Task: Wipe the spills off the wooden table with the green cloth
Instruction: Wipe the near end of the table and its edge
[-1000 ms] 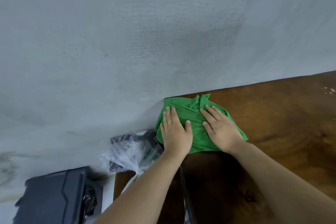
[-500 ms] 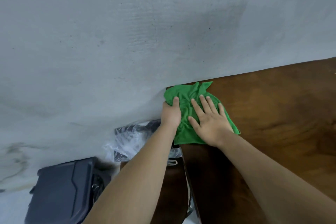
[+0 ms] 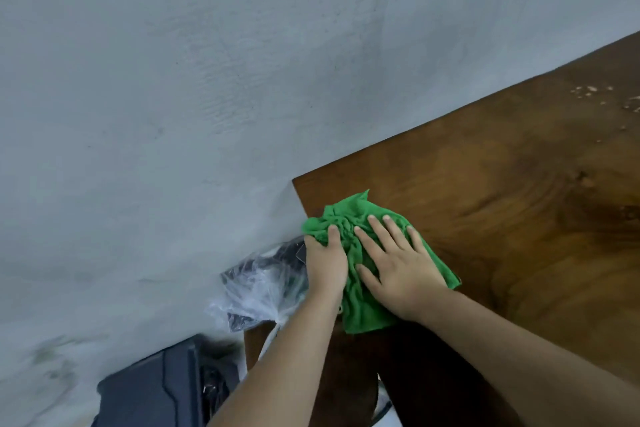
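The green cloth [image 3: 360,308] lies bunched at the left edge of the wooden table [image 3: 502,204], near its far left corner. My left hand [image 3: 325,262] grips the cloth's left side at the table edge, fingers curled into the fabric. My right hand [image 3: 398,267] presses flat on top of the cloth with its fingers spread. Pale spill specks [image 3: 595,94] dot the table at the far right, well away from the cloth.
A grey wall [image 3: 207,80] runs along the table's far side. Left of the table, lower down, sit a clear plastic bag [image 3: 259,291] with dark contents and a dark case [image 3: 152,388]. A second wooden surface [image 3: 343,392] lies below the cloth.
The cloth has slid back from the far corner toward me along the left edge. My left hand went from flat on the cloth to gripping its bunched left side.
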